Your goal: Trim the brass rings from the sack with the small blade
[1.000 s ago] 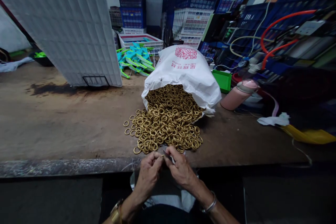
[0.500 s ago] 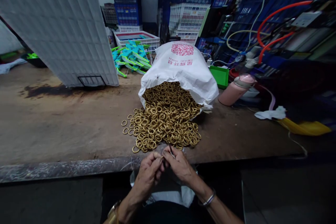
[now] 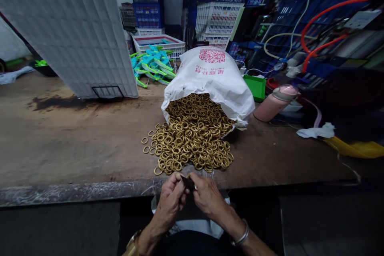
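Just off the table's front edge, my two hands meet with their fingertips close together. My left hand (image 3: 171, 194) is closed in a pinch; what lies in it is mostly hidden by the fingers. My right hand (image 3: 208, 196) is closed on a small dark flat blade (image 3: 188, 183), whose tip points toward the left fingers. Right beyond my hands, a heap of gold-coloured rings (image 3: 192, 142) spills from the mouth of a white woven sack (image 3: 214, 74) with red print, which lies on its side.
A tall pale ribbed panel (image 3: 81, 36) stands at left on the wooden table (image 3: 90, 144). Turquoise and green plastic parts (image 3: 154, 64) lie behind. At right are a pink bottle (image 3: 276, 103), a green tray (image 3: 255, 87) and red hoses. Stacked crates (image 3: 219, 18) fill the back.
My right hand has turned, so the dark blade now lies across toward my left fingers instead of pointing up. The view has shifted slightly.
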Action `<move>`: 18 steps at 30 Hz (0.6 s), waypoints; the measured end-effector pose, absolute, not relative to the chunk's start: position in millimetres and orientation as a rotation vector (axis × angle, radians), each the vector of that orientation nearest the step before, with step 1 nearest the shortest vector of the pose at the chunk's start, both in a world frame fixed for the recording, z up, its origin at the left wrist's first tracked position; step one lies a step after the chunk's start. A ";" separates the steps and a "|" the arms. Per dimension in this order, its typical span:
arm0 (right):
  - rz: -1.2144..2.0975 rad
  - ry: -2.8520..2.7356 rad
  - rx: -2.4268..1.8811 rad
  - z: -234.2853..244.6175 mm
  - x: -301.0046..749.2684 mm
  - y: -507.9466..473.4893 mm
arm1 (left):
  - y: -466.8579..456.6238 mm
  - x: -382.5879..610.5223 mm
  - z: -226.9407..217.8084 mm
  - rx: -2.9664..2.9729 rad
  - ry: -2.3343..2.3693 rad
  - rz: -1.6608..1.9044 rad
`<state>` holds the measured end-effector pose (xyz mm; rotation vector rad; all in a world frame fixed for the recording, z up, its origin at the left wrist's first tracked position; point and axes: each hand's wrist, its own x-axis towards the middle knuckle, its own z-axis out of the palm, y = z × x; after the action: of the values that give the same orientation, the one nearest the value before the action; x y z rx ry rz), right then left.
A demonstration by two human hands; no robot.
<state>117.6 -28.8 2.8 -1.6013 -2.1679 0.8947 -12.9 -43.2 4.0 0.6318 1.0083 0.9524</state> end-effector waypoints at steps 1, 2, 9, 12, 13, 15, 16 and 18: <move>0.867 -2.218 -1.622 3.7 117.1 -30.0 | -42.9 -12.9 3.4 0.634 1.025 0.953; 0.846 -2.252 -1.635 4.5 116.6 -30.8 | -42.7 -13.0 3.1 0.639 1.041 0.958; 0.600 -2.351 -1.823 -0.9 120.6 -23.8 | -51.6 -18.7 6.1 0.725 1.063 0.919; 0.529 -2.267 -1.879 -2.1 122.7 -17.9 | -59.1 -23.1 6.7 0.674 0.939 0.894; 0.536 -2.246 -1.826 -1.4 121.5 -16.5 | -60.6 -24.6 6.2 0.628 0.901 0.903; 0.552 -2.204 -1.696 0.4 115.7 -14.4 | -61.5 -27.4 4.8 0.543 0.866 0.924; 0.548 -2.187 -1.638 1.2 111.2 -13.4 | -61.0 -28.7 4.2 0.515 0.865 0.934; 0.521 -2.165 -1.598 1.8 100.5 -11.0 | -58.7 -31.3 4.2 0.475 0.863 0.958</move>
<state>100.5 -11.0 1.8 -1.5978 -2.1650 0.5209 -31.3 -58.7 4.2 0.4753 0.8631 0.9584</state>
